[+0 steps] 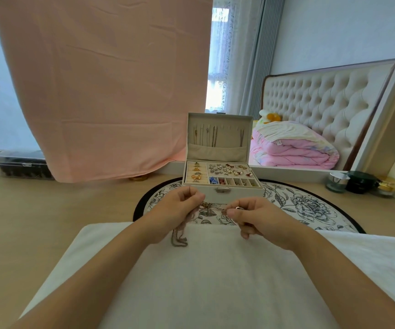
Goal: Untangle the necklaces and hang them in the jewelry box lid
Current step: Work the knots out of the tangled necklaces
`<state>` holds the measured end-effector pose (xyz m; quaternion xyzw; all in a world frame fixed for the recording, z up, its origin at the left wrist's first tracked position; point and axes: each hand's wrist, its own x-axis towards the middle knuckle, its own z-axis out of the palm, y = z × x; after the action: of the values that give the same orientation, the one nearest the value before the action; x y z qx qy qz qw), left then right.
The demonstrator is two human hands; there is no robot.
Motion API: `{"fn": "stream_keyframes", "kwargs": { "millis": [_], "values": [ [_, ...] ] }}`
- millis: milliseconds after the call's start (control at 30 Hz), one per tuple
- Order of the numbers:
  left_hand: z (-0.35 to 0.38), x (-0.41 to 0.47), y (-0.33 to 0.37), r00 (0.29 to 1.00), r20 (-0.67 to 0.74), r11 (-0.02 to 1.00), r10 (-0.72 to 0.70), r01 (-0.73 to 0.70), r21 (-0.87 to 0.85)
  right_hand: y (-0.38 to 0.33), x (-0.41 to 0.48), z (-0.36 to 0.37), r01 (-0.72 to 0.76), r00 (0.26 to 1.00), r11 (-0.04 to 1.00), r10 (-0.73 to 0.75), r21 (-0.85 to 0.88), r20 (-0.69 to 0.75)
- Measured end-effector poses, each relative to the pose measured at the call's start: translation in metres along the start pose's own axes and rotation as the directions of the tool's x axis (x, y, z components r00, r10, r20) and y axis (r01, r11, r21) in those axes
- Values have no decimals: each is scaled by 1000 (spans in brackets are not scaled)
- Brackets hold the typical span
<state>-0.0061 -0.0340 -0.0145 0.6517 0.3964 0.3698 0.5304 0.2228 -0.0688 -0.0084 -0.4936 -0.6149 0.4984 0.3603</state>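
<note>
An open cream jewelry box (244, 194) stands on a round floral mat, its upright lid (219, 136) holding several thin chains on hooks above a fabric pocket. Just in front of the box, my left hand (180, 210) grips a bunch of tangled necklaces (180, 236) whose loops hang down onto a white cloth. My right hand (256, 216) pinches a stretch of gold chain (214, 207) pulled taut between both hands. A small ring-shaped clasp shows at my right fingertips.
The box tray holds rings, earrings and small beads. A white cloth (203, 269) covers the near table. Small jars (358, 185) stand at the right, a clear plastic case (20, 165) at the left. A pink sheet hangs behind; a mirror shows a bed.
</note>
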Motion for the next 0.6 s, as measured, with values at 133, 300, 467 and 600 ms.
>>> {"fn": "stream_keyframes", "kwargs": {
  "millis": [133,300,467,600],
  "values": [
    [-5,-2,-1,995,27,916,94,-98,390,1,-3,-5,-64,998,987,65,-145,5],
    [-1,-3,-9,990,76,656,121,-137,742,3,-2,-6,-85,996,868,86,-489,-20],
    [-3,-1,-16,976,113,527,186,-196,827,3,-3,-6,-90,996,710,59,-698,-69],
    [11,1,-20,930,156,523,332,-319,790,0,-3,-10,-80,996,700,88,-709,-26]
  ]
}}
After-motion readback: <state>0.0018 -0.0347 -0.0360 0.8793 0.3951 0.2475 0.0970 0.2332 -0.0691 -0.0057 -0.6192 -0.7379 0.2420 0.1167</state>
